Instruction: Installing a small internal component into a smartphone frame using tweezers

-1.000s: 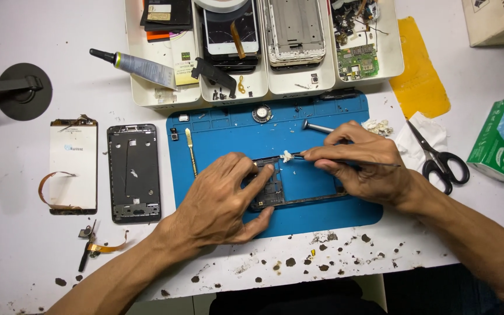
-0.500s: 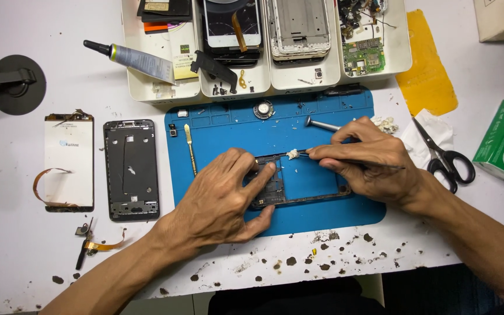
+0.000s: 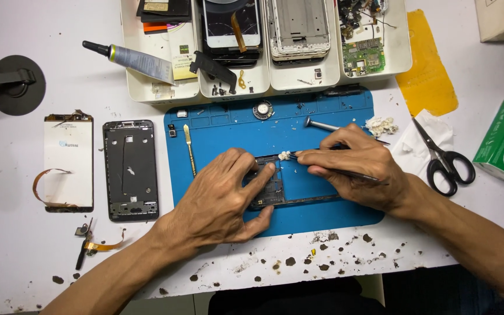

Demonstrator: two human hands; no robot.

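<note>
phone frame (image 3: 298,198) on the mat (image 3: 228,131); trays (image 3: 298,79) behind it, scissors (image 3: 444,160) to its right.
</note>
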